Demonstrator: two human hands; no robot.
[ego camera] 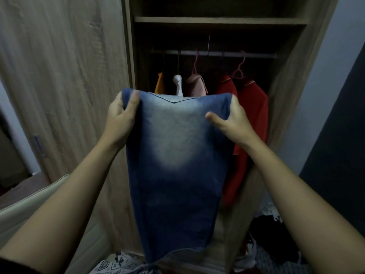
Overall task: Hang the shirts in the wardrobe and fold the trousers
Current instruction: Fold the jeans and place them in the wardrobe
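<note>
Blue denim trousers (175, 165) with a faded pale patch hang doubled over in front of me, held up by their top edge. My left hand (120, 119) grips the top left corner. My right hand (231, 121) pinches the top right corner, thumb on the front. Behind them stands the open wardrobe (217, 20). Its rail (213, 53) carries an orange shirt (159, 84), a white garment (178, 84), a pink one (197, 84) and two red shirts (252, 107) on hangers. The trousers hide the lower parts of the middle garments.
The wardrobe's wooden sliding door (65, 80) fills the left. A pale cushioned bed edge (29, 202) lies at lower left. Loose clothes, dark and patterned (270, 240), are piled on the floor at lower right, and a patterned cloth (118, 264) lies below.
</note>
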